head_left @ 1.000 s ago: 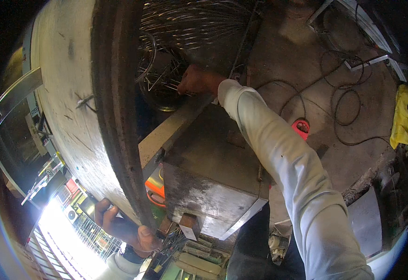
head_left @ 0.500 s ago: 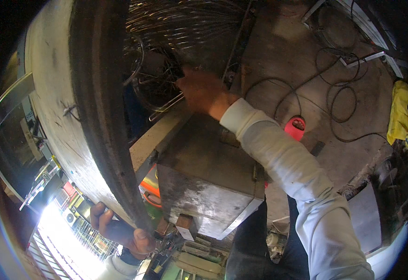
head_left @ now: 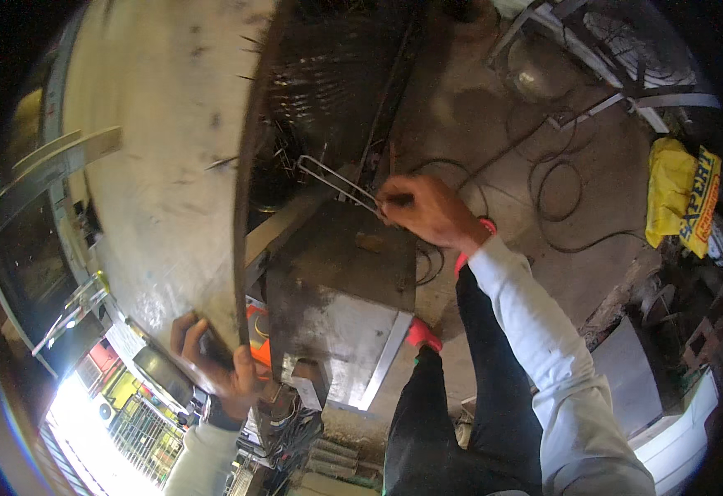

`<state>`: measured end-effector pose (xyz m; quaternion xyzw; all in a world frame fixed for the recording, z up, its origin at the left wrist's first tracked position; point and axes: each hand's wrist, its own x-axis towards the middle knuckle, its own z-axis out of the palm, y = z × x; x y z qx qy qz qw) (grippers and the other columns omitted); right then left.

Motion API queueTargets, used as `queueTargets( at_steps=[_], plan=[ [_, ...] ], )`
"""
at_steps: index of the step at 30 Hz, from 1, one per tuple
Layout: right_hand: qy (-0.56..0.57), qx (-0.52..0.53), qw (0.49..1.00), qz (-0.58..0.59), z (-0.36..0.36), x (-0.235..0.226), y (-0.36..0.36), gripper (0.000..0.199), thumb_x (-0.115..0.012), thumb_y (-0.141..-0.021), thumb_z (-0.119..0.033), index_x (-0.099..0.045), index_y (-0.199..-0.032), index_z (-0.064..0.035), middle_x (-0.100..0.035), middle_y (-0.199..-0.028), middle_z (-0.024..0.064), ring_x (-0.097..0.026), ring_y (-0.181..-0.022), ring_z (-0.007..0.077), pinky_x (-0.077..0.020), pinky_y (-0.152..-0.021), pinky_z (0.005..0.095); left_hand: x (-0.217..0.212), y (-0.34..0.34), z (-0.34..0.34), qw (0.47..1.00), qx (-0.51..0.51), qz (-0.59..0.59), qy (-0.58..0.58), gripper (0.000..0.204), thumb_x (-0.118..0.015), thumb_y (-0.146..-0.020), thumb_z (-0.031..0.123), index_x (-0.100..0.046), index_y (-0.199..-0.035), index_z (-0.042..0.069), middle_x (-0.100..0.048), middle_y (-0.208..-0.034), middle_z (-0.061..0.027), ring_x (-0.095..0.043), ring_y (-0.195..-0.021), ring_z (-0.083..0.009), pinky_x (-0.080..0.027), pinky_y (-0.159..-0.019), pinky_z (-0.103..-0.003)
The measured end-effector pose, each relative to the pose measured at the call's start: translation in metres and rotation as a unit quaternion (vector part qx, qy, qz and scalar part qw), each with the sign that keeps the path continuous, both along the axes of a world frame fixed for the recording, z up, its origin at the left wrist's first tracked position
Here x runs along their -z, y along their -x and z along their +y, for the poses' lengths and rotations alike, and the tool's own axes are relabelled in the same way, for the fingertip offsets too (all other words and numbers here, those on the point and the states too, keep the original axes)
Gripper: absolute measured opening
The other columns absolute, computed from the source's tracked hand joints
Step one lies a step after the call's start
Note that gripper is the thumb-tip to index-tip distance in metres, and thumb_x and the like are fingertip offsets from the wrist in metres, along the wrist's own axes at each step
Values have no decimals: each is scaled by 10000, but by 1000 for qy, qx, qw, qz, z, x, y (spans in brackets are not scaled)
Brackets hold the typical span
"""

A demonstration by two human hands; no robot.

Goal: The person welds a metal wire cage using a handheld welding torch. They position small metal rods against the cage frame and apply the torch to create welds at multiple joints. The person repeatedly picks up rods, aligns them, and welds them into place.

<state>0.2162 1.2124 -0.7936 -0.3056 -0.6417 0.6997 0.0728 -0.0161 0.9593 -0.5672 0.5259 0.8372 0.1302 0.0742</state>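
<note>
My right hand (head_left: 431, 211) is closed on one end of a thin bent metal rod (head_left: 338, 178), whose two long legs run side by side to a rounded end at the upper left. The rod hangs above a grey box-like metal block (head_left: 328, 256). At the lower left my left hand (head_left: 217, 372) is closed on the near end of a large pale board (head_left: 163, 190), thumb at the board's dark edge and fingers over its face. Beyond the rod, a dark recess holds a blurred tangle of thin wires (head_left: 283, 157).
A dark cable (head_left: 555, 194) loops over the floor on the right. A yellow bag (head_left: 671, 190) lies at the far right, near a pale metal frame (head_left: 601, 103). My feet in red shoes (head_left: 423, 335) stand by the block, and clutter lies below it.
My right hand has come back from the wires toward me and to the right, carrying the bent rod. The view has shifted, with more of the board's face showing; my left hand stays on it.
</note>
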Motion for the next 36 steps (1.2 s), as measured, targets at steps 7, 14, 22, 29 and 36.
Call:
queueTargets(
  at_steps=[7, 14, 22, 29, 36],
  plan=[
    [177, 92, 980, 29, -40, -165, -83, 181, -650, -990, -150, -698, -1095, -11, -746, -969, 57, -682, -883, 99, -547, -793, 298, 2, -10, 26, 999, 6, 37, -31, 538, -730, -883, 305, -551, -1319, 45, -510, -1352, -234, -477, -1254, -432, -370, -1082, -546],
    [-111, 26, 993, -23, -154, -350, -115, 248, -698, -955, -170, -716, -1139, -5, -756, -993, 84, -705, -890, 151, -550, -781, 313, -28, -136, -78, 929, 66, -359, -64, 297, -566, -1075, 204, -620, -1319, 43, -635, -1218, -91, -595, -1136, -213, -482, -1011, -360],
    [-14, -96, 993, -68, -442, -390, -145, 255, -766, -890, -98, -721, -1095, 47, -756, -953, 89, -706, -889, 166, -575, -781, 320, -189, -258, -360, 744, -222, -599, -198, 360, -650, -1032, 289, -708, -1213, -16, -714, -1109, -123, -651, -1067, -198, -512, -946, -351],
    [50, -267, 962, 18, -664, -411, -66, 259, -765, -902, -142, -729, -1075, 47, -764, -982, 138, -723, -903, 170, -558, -804, 314, -267, -247, -596, 665, -454, -505, -310, 279, -726, -978, 158, -736, -1196, -17, -781, -1033, -74, -689, -939, -91, -564, -832, -265],
    [-67, -433, 897, 67, -759, -495, 24, 204, -714, -953, -97, -723, -1092, 50, -761, -932, 82, -715, -834, 133, -572, -763, 284, -283, -207, -696, 623, -456, -411, -485, 251, -749, -949, 139, -757, -1153, -7, -772, -1022, -66, -685, -936, -96, -558, -837, -261]
  ],
)
